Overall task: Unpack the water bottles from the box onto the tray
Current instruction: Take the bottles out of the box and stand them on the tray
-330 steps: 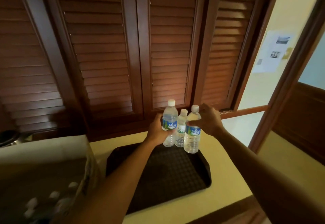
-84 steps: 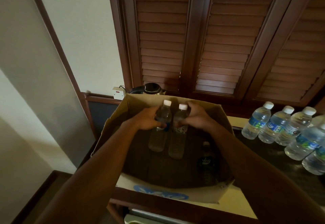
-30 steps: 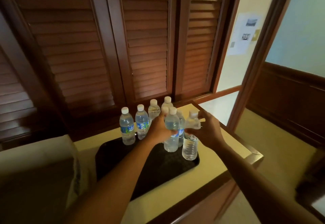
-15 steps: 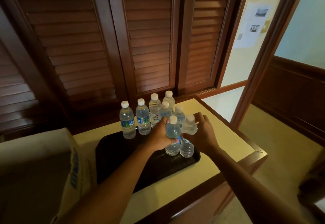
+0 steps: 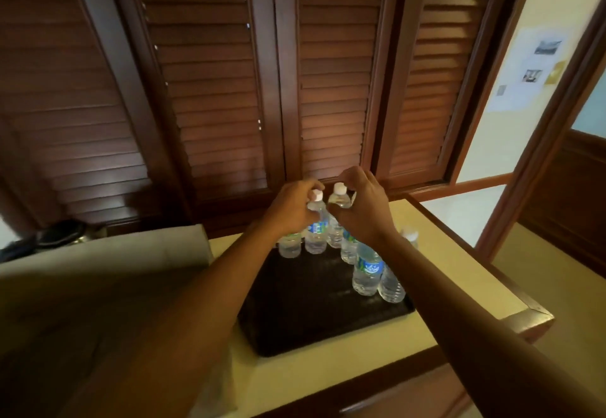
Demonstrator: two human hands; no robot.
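Note:
A dark tray (image 5: 308, 319) lies on the yellow tabletop (image 5: 459, 273). Several clear water bottles with white caps stand along its back and right side; the two nearest, one with a blue label (image 5: 367, 270) and one beside it (image 5: 391, 286), stand free. My left hand (image 5: 290, 212) is closed around the neck of a back-row bottle (image 5: 316, 230). Just to its right, my right hand (image 5: 362, 208) pinches the top of another bottle (image 5: 339, 199). At the left edge sits the cardboard box (image 5: 105, 273), its inside hidden by my left arm.
Dark wooden louvred doors (image 5: 213, 89) rise right behind the table. A dark kettle (image 5: 60, 235) sits behind the box. The table's wooden edge and corner (image 5: 531, 316) are at the right, with a doorway and floor beyond.
Both hands let go of the two bottles set down at the tray's right side. They moved back and left onto two bottles in the back row.

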